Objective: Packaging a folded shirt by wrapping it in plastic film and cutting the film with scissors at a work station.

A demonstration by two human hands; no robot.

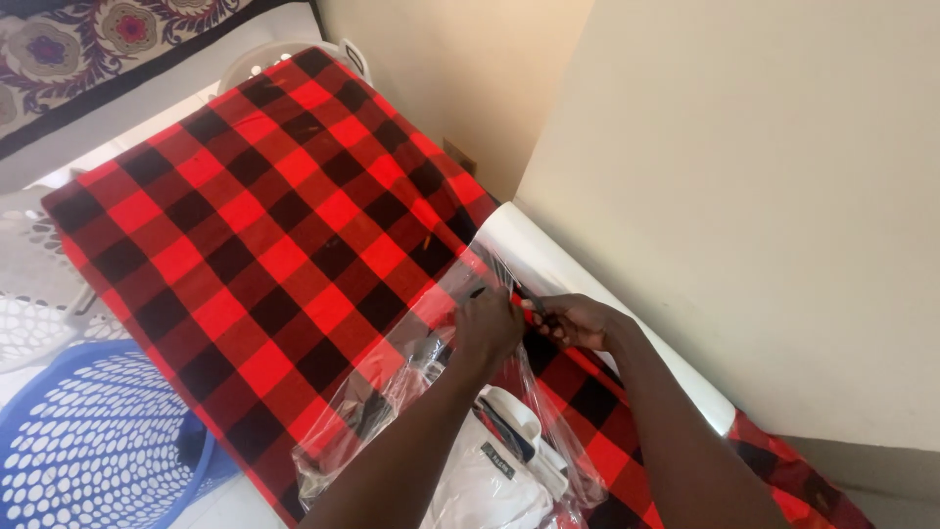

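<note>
left hand [487, 323]: fingers curled shut, pinching the far open edge of a clear plastic bag [392, 392]. right hand [573, 321]: fingers bent closed on the same edge just beside it, apparently gripping the film, though glare hides the contact. bag: lies on a red and black checked cloth [264, 225], long axis running from the near edge away toward the wall [744, 196], mouth pointing far. white folded garment [490, 470] at its near end. blue perforated basket [88, 441] at left.
</note>
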